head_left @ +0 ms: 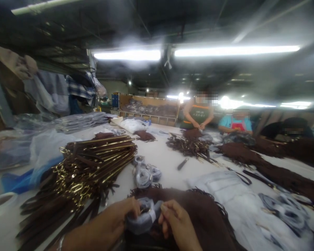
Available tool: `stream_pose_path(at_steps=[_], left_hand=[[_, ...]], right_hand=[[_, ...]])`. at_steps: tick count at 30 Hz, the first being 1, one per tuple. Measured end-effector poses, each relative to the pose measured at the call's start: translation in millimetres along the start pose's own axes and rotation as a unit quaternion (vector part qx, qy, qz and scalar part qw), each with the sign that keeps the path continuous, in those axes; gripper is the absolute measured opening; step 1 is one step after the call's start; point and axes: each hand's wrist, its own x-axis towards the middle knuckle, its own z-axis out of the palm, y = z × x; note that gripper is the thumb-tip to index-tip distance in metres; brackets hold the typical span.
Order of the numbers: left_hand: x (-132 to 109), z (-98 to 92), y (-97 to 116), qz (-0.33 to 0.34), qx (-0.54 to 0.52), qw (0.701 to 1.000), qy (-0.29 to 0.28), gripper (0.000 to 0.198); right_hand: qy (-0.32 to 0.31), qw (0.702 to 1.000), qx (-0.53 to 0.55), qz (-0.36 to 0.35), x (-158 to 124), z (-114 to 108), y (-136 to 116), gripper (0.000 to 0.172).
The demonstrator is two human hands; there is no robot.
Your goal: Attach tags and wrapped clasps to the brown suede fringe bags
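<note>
Grey coil (140, 226) — ring-shaped, white-banded, handheld.

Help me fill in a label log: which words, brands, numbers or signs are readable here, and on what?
None can be read with certainty.
Dark green apron: pale characters, too small and blurred to read.
Red apron: pale marks, too blurred to call lettering.
Grey wrapped bundle in the hands: no readable text on its pale band.

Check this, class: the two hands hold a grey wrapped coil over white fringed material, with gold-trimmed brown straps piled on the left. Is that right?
Not quite: the head view shows dark brown fringed material, not white, under the grey wrapped coil that the left hand and right hand hold.
</note>
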Motion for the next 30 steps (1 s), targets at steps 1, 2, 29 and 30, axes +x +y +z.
stream_pose_path(at_steps=[1,2,29,30], left_hand=[[5,-3.0,4,-0.041,-0.026,0.999,-0.009,0.014],[13,-4.8,7,-0.081,-0.044,0.996,-0.013,0.015],[59,49.6,-4,-0.173,0.130,0.975,0.041,0.014],[58,52.4,-3,-0.176,0.134,0.974,0.053,0.011]], right_hand=[[-0.005,1.000,-0.007,0.006,0,1,-1,0.063],[-0.007,1.000,-0.013,0.010,0,2,-2,0.063],[0.063,0.994,-0.045,-0.080,-17,1,18,0.042],[0.062,0.993,-0.049,-0.086,-18,2,18,0.042]])
